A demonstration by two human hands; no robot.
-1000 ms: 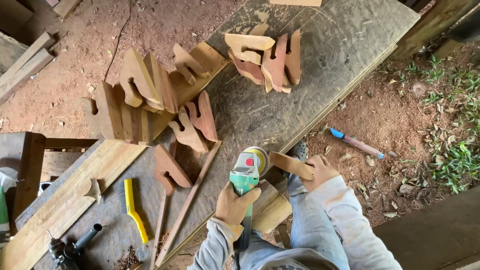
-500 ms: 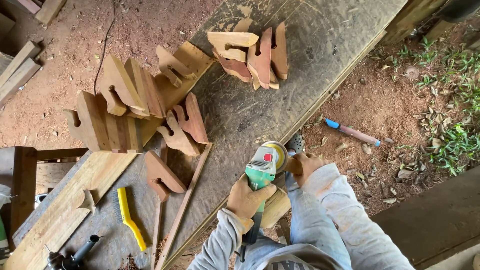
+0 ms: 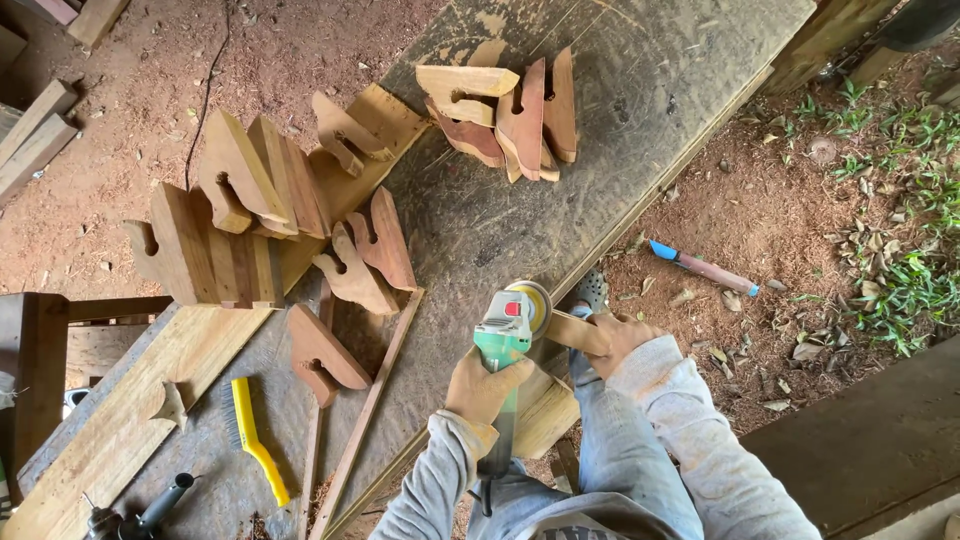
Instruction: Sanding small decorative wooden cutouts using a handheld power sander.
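A green angle grinder (image 3: 503, 340) is gripped around its body by the gloved left hand (image 3: 483, 385), the fingers closed tight on it so that the sanding disc (image 3: 530, 303) at the front can be steered. The disc is set against a small pale wood piece (image 3: 575, 330), which is clamped in the gloved right hand (image 3: 620, 340) and pushed out past the edge of the workbench (image 3: 640, 120), probably so that its curved edge can be reached from several sides without the bench top getting in the way. The two hands are kept close together, the one meeting the other at the disc. Whether the disc is spinning cannot be told from this view. Under the hands a thick wooden block (image 3: 545, 415) is seen at the bench edge, close by the knees. Cut wooden shapes are gathered in separate piles on the bench: one stack (image 3: 505, 115) at the far end, a larger group (image 3: 240, 220) leaned upright on a plank (image 3: 120, 420), and a single piece (image 3: 322, 352) laid flat nearer in. A yellow-handled wire brush (image 3: 252, 440) is left within reach on the left, and a blue-tipped tool (image 3: 703, 267) lies on the red dirt to the right, well apart from the work.
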